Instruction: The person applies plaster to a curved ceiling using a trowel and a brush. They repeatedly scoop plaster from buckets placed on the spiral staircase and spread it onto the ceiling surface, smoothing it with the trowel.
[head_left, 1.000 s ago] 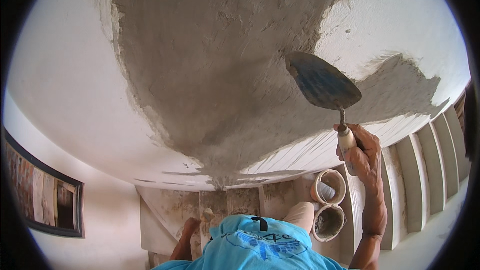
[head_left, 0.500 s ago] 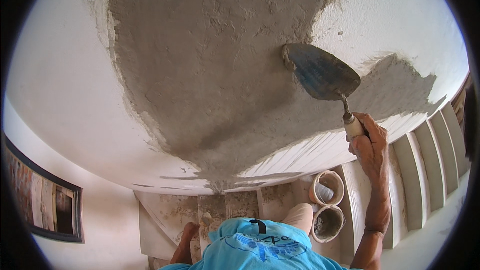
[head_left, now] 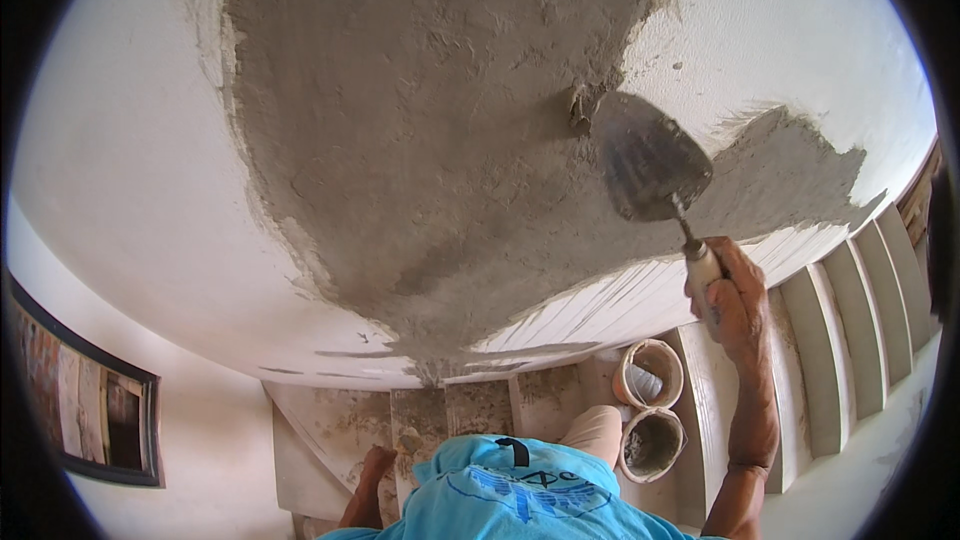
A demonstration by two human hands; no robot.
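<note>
My right hand [head_left: 735, 295] is closed around the pale handle of a pointed masonry trowel [head_left: 653, 162]. The broad metal blade is smeared with wet mortar and slightly blurred. Its tip lies beside a raised lump of mortar [head_left: 580, 110] stuck on the wall. Wet grey mortar [head_left: 430, 150] covers a wide patch there, bordered by white wall [head_left: 750, 60]. Low on the left, next to the blue shirt, my left hand [head_left: 376, 462] hangs down near a pale yellowish object [head_left: 410, 440]; its fingers cannot be made out.
Two buckets stand on the steps by my knee: one [head_left: 652, 350] with something whitish inside, the other [head_left: 652, 445] holding grey mortar. Stairs [head_left: 825, 350] run along the right side. A dark-framed window opening [head_left: 150, 430] is set in the left wall.
The trowel blade has pulled away from the wall patch, slightly down and right, and turned. A lump of mortar that sat at its tip now stays on the wall.
</note>
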